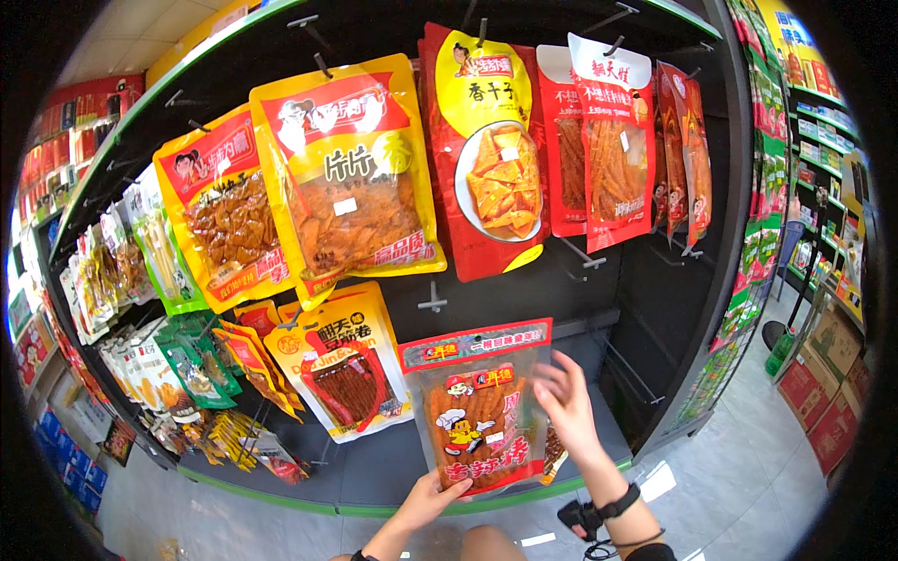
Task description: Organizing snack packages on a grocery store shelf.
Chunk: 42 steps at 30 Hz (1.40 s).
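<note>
In front of the rack, a clear snack bag with a red header and brown sticks inside stands nearly upright, tilted slightly. My left hand grips its lower left corner, thumb in front and fingers behind. At the bag's upper right edge is my right hand, its fingers apart and blurred; whether they touch the plastic is unclear. Just left of the bag hangs a white and orange snack bag. Part of another small packet shows behind the held bag's right edge.
Large yellow bags, a red bag and red-and-white bags hang above on hooks. A bare metal hook juts out over the held bag. The rack's base shelf has a green edge. Cardboard boxes stand at right.
</note>
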Each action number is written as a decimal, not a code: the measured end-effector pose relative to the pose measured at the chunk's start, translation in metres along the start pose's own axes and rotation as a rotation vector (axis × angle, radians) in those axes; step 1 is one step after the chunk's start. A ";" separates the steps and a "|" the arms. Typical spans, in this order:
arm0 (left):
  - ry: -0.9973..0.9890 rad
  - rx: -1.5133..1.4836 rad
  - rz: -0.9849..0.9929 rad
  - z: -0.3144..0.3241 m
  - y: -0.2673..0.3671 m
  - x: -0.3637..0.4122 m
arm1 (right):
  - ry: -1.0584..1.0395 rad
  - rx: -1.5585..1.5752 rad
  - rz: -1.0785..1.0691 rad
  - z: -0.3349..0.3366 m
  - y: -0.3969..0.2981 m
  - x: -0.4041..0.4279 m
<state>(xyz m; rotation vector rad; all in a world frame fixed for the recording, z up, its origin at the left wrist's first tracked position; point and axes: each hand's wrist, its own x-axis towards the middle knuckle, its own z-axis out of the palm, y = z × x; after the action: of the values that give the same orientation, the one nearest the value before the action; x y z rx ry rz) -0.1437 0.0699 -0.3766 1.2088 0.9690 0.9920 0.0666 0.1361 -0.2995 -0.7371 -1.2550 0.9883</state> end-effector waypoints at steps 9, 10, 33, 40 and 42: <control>0.154 0.566 0.431 0.041 0.002 0.007 | -0.055 -0.060 -0.061 0.029 0.028 -0.080; 0.122 0.586 0.413 0.044 -0.002 0.007 | -0.039 -0.067 -0.054 0.030 0.030 -0.082; -0.339 -0.115 0.073 0.023 -0.032 0.022 | 0.042 0.547 0.365 -0.032 0.012 -0.110; -0.081 -0.144 0.130 0.021 -0.058 0.013 | 0.042 0.543 0.443 -0.034 0.030 -0.120; -0.072 -0.106 0.125 0.018 -0.062 0.013 | 0.088 0.488 0.427 -0.036 0.039 -0.124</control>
<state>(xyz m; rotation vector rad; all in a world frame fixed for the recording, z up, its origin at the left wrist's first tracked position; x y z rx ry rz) -0.1176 0.0717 -0.4370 1.2191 0.7822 1.0772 0.0911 0.0423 -0.3934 -0.6616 -0.7413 1.5246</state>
